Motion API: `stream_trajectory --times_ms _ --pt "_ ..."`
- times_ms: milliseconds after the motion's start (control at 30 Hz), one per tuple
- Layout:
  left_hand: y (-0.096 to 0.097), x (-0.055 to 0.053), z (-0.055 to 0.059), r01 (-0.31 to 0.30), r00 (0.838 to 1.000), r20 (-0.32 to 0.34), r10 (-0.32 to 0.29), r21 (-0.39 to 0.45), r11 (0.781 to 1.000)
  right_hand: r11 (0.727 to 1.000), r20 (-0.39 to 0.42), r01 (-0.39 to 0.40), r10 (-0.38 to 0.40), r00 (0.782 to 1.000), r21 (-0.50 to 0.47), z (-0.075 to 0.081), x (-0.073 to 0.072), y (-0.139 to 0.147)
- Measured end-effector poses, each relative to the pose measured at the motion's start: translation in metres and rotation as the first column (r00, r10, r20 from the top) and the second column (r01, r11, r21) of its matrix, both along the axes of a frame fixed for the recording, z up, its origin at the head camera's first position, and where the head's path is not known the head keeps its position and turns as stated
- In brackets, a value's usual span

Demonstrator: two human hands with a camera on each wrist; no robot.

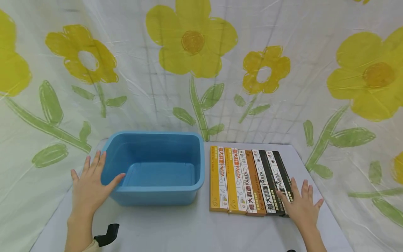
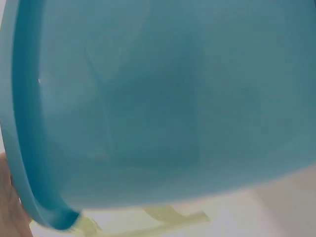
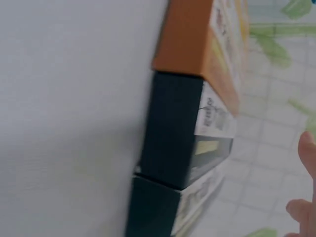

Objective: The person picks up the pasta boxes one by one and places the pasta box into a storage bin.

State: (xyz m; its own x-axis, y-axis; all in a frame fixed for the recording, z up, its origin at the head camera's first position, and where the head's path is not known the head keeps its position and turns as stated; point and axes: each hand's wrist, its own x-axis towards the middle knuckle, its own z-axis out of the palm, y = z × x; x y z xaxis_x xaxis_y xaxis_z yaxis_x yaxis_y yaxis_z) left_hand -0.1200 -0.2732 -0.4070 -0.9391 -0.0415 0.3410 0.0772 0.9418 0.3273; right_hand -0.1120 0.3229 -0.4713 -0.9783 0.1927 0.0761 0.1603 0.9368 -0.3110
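My left hand (image 1: 88, 189) is spread over the left rim of a blue plastic tub (image 1: 157, 189), fingers straight and thumb out; whether it touches cannot be told. The tub's outer wall (image 2: 148, 98) fills the left wrist view. My right hand (image 1: 303, 208) has its fingers spread beside the lower right end of a row of pasta boxes, holding nothing. From left to right lie two yellow boxes (image 1: 214, 178), one brown box (image 1: 259, 185) and two black boxes (image 1: 269, 182). In the right wrist view, the black box (image 3: 170, 128) shows its end, with fingertips (image 3: 307, 153) at the right edge.
A pale cloth covers the table (image 1: 176, 231). Behind and at both sides hangs a white curtain (image 1: 132, 98) printed with yellow flowers. A black strap end (image 1: 107, 236) sticks out from my left wrist.
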Motion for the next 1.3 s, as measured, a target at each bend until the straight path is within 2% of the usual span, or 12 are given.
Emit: stream_trajectory --times_ms 167,267,433,633,900,967,1200,1300 --pt "-0.015 0.005 -0.011 -0.033 0.999 0.032 0.031 0.046 0.998 0.995 0.129 -0.007 0.019 0.991 -0.096 -0.015 -0.001 0.008" --pt "-0.021 0.007 -0.017 -0.037 0.998 0.052 0.033 0.066 0.997 0.987 0.219 -0.007 0.043 0.975 -0.161 -0.027 -0.004 0.012" --pt "-0.029 0.007 -0.021 -0.024 0.996 0.089 0.015 0.101 0.995 0.979 0.304 0.017 0.047 0.952 -0.205 -0.042 -0.006 0.011" --pt "-0.036 0.005 -0.022 -0.018 0.994 0.105 0.003 0.143 0.990 0.980 0.317 0.027 0.038 0.948 -0.199 -0.045 -0.004 0.009" --pt "-0.038 0.003 -0.022 0.020 0.993 0.108 -0.045 0.223 0.975 0.993 0.315 -0.030 0.065 0.947 -0.114 -0.051 0.000 0.018" --pt "-0.039 0.003 -0.022 0.029 0.991 0.122 -0.062 0.256 0.966 0.994 0.304 -0.041 0.072 0.950 -0.105 -0.053 0.000 0.021" --pt "-0.045 0.001 -0.022 0.061 0.974 0.174 -0.142 0.403 0.913 0.990 0.283 -0.035 0.073 0.956 -0.136 -0.052 -0.006 0.034" --pt "-0.046 0.002 -0.021 0.045 0.968 0.207 -0.143 0.419 0.907 0.987 0.284 0.006 0.041 0.958 -0.163 -0.051 -0.011 0.039"
